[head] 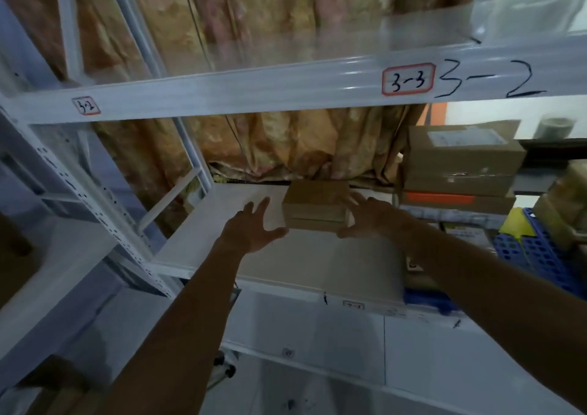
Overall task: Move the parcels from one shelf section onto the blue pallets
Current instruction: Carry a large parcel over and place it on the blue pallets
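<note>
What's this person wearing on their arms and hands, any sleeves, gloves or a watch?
Nothing shows. The left forearm and right forearm are bare, no sleeves. The left hand and right hand have no gloves; no watch, band or ring is visible.

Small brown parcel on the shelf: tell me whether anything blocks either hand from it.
Nothing visible does. The right hand grips the small brown parcel at its right end; the left hand is open left of it, only bare shelf board between. The stacked boxes stand further right.
</note>
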Available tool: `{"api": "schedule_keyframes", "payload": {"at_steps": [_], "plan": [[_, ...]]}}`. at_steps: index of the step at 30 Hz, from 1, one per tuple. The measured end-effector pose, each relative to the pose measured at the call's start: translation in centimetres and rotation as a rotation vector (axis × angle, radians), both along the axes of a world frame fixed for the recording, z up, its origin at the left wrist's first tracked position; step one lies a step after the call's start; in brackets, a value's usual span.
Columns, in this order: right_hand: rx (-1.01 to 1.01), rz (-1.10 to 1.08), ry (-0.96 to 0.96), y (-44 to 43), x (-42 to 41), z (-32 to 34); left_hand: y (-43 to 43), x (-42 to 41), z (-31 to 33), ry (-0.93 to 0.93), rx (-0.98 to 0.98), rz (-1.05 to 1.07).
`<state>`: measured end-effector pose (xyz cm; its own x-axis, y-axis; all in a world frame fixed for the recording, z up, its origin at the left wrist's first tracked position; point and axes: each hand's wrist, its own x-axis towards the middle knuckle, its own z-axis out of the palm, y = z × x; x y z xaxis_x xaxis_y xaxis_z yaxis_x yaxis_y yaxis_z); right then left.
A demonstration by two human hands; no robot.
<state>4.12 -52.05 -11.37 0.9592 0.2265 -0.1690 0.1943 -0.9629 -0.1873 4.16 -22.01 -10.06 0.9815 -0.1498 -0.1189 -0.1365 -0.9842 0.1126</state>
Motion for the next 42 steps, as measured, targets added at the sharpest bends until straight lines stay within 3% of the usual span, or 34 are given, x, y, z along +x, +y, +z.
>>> {"api": "schedule_keyframes", "payload": {"at_steps": [13, 19, 26, 31, 42], "plan": [[0.106, -0.229, -0.105, 5.3, 3.3, -2.7, 0.8, 10.2, -3.5, 0.087, -0.028, -0.256], [0.086, -0.3, -0.061, 6.8, 4.3, -2.0, -0.8, 10.9, -4.1, 0.156, -0.176, -0.356], [0.038, -0.298, -0.066, 7.0, 4.8, -1.9, -1.0, 12.6, -3.3, 0.141, -0.163, -0.309], [-0.11, -0.257, -0.091, 6.3, 4.5, -1.9, -1.4, 12.9, -3.4, 0.147, -0.127, -0.291], [-0.051, -0.311, -0.011, 5.6, 7.9, -2.5, -2.1, 12.9, -2.4, 0.151, -0.147, -0.327]]}}
